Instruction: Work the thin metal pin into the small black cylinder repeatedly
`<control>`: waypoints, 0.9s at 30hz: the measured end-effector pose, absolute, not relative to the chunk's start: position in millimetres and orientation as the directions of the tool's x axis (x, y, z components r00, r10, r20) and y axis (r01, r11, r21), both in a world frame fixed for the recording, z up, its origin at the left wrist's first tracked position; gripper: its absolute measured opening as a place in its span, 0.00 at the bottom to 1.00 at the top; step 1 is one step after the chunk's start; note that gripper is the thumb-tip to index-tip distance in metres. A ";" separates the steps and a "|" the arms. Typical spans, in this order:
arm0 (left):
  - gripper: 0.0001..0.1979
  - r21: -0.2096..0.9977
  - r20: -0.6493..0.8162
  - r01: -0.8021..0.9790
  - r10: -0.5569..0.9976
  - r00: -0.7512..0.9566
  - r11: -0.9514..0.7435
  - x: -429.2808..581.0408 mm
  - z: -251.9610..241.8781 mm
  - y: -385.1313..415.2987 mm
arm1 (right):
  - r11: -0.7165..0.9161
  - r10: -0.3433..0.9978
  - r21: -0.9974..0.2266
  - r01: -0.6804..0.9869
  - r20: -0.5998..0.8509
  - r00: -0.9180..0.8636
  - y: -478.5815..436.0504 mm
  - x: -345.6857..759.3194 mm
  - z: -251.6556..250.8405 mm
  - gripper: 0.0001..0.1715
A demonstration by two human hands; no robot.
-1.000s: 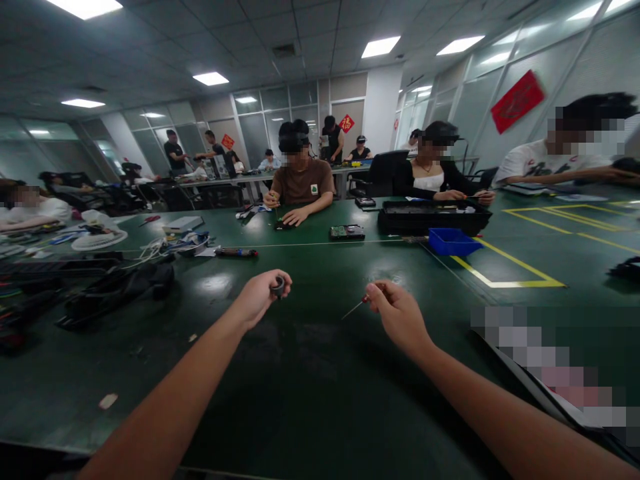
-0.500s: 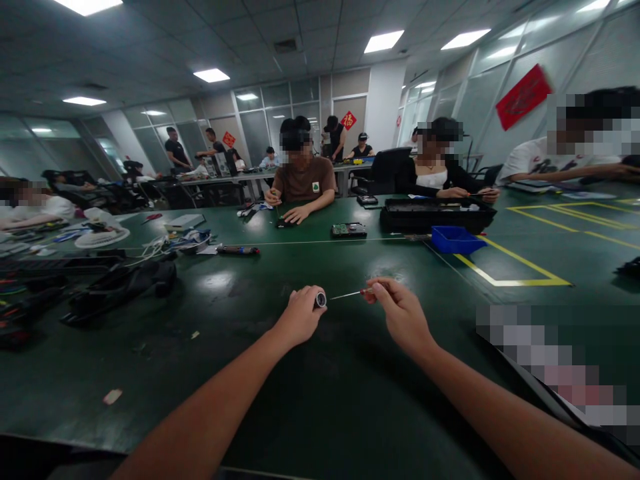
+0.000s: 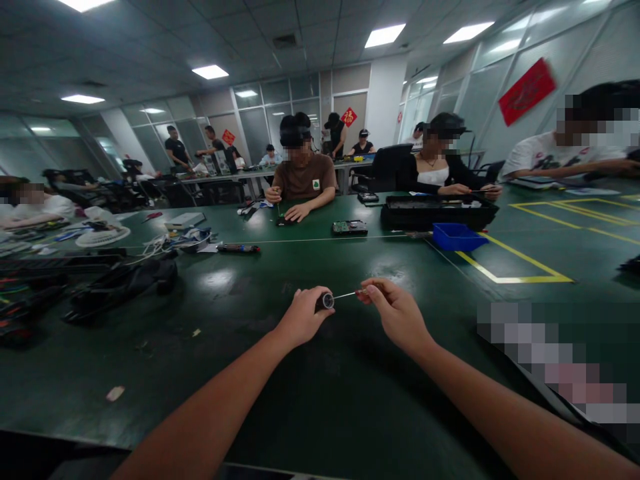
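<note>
My left hand [image 3: 304, 316] is closed around a small dark cylindrical object [image 3: 327, 301] with a pale ring at its round end, which faces me. Most of its body is hidden by my fingers. In my right hand [image 3: 397, 308] is a thin screwdriver [image 3: 345, 295], pinched by its reddish handle near the front. Its metal shaft points left, with the tip at the edge of the cylindrical object; whether it touches, I cannot tell. Both hands are above the green table [image 3: 320, 413].
Beyond my hands lie a circuit-board device [image 3: 349, 228], a blue bin [image 3: 459, 237] and a long black tray [image 3: 440, 213]. A pen-like tool [image 3: 238, 249] and black plastic parts [image 3: 123, 287] are to the left. Co-workers sit across the table; one works with a screwdriver.
My left hand and the cylindrical object have shifted slightly right. The screwdriver has moved a little left, closing the gap between its tip and the object.
</note>
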State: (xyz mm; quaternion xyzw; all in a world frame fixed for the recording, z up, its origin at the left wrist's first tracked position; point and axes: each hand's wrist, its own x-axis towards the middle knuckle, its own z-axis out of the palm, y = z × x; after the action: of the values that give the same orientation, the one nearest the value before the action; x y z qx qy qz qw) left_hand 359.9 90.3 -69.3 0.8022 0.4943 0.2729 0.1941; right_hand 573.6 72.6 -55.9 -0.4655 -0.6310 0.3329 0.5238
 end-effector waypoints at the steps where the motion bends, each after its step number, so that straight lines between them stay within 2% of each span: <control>1: 0.09 0.587 0.246 0.685 0.901 0.357 -0.431 359.8 -68.9 90.2 | 0.342 0.937 -0.909 0.239 0.349 -0.012 72.7 573.6 -56.0 0.17; 12: 0.09 0.602 0.260 0.669 0.899 0.353 -0.437 360.1 -65.2 88.1 | 0.331 0.936 -0.901 0.281 0.352 0.025 72.1 572.4 -56.7 0.16; 19: 0.11 0.592 0.254 0.676 0.898 0.359 -0.438 358.2 -68.1 89.9 | 0.300 0.942 -0.816 0.494 0.337 -0.015 69.7 578.1 -49.4 0.22; 24: 0.13 0.548 0.278 0.689 0.880 0.385 -0.474 358.4 -70.1 90.1 | 0.362 0.931 -0.871 0.331 0.352 -0.092 69.0 575.3 -53.1 0.17; 27: 0.13 0.529 0.282 0.695 0.874 0.396 -0.486 359.6 -71.2 90.4 | 0.353 0.932 -0.848 0.396 0.355 -0.070 67.1 571.7 -54.4 0.19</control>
State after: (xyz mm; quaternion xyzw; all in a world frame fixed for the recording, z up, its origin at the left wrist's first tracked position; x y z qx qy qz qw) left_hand 359.6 90.4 -71.2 0.8187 0.4792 0.2694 0.1656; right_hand 571.7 67.1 -54.4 -0.4928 -0.6737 0.2844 0.4715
